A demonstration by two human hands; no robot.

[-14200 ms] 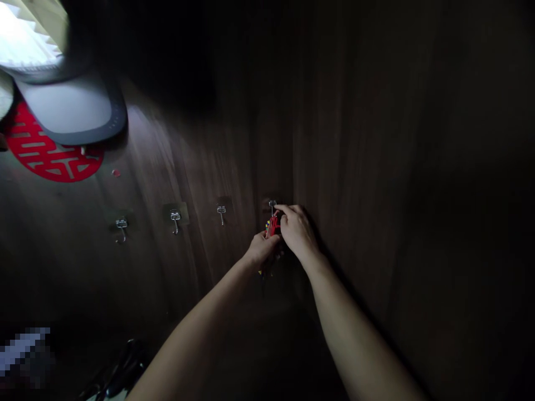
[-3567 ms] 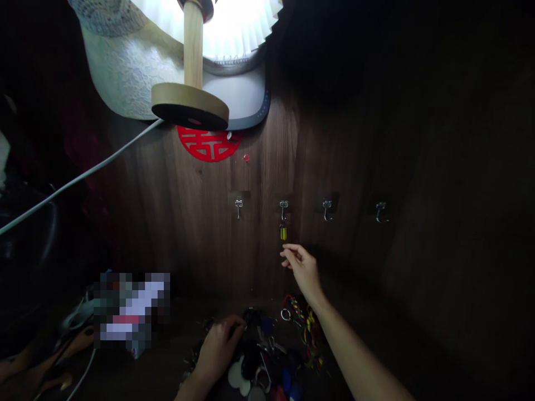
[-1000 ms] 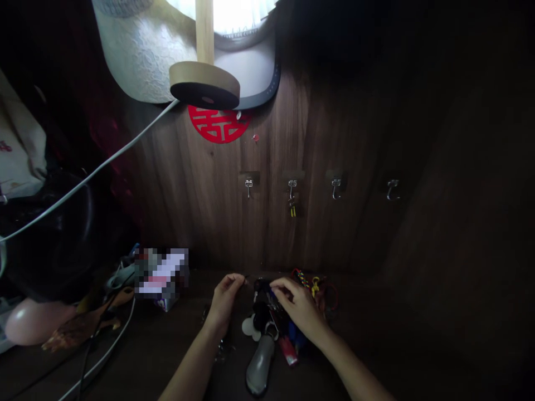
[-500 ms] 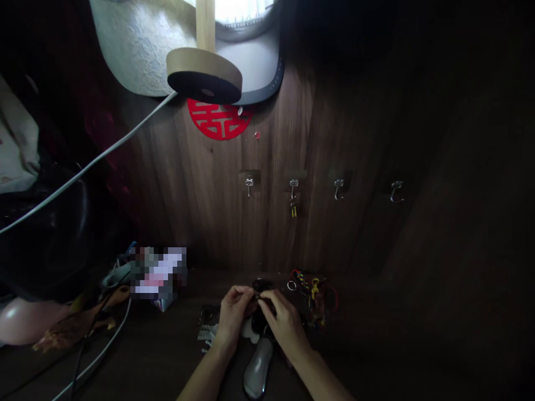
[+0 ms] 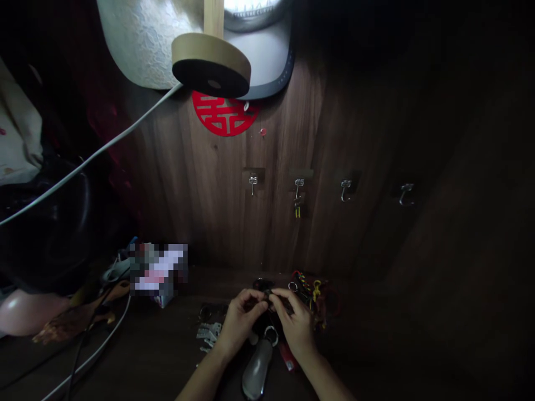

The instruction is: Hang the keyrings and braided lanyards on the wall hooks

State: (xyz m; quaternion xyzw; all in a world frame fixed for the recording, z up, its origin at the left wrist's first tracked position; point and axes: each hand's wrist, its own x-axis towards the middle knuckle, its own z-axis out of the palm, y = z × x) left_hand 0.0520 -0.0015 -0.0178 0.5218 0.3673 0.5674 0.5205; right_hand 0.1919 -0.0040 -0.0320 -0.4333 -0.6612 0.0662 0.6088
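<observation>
Side by side over a dark wooden surface, my left hand [image 5: 244,318] and my right hand [image 5: 295,320] have their fingertips pinched close together. Between them is a small dark item, too dim and partly covered to name. Below the fingers lies a smooth grey shoehorn-shaped piece [image 5: 257,372] with a metal ring [image 5: 271,336] at its top. A red object [image 5: 288,356] shows beside my right wrist. Several silver keys [image 5: 208,332] lie left of my left hand. To the right of my right hand are tangled cords [image 5: 316,291] in yellow, red and black, with a split ring [image 5: 293,286].
Metal hooks [image 5: 345,189] line the wooden back panel; a small yellow-and-black item [image 5: 297,210] hangs from one. Caps [image 5: 267,61], a round-based lamp-like piece [image 5: 211,64] and a red paper cutout [image 5: 225,118] are above. A blurred box [image 5: 161,275] and white cable [image 5: 104,147] are left.
Both hands shift slightly right, the left fingers curling more. The metal ring and the red object have come into clearer view. The camera view has moved a little.
</observation>
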